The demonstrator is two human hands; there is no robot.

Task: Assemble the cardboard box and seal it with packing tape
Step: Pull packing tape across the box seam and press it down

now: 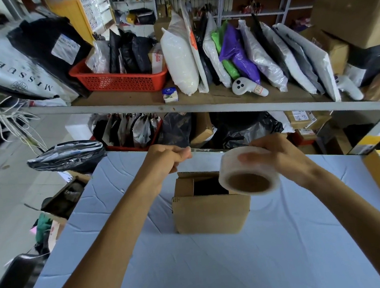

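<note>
Head view, one item: I am watching through a wide-angle camera worn on the person's head, facing forward and tilting down. It is hanging close over the table [219, 268] and centring the cardboard box [211, 213]. The shelf [134, 109] is rising just beyond the far edge, and the near edge is running out below the frame.

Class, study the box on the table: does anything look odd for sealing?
Yes: the top of the cardboard box is open, flaps not closed, dark inside showing, while the left hand pinches tape drawn from the roll in the right hand.
</note>
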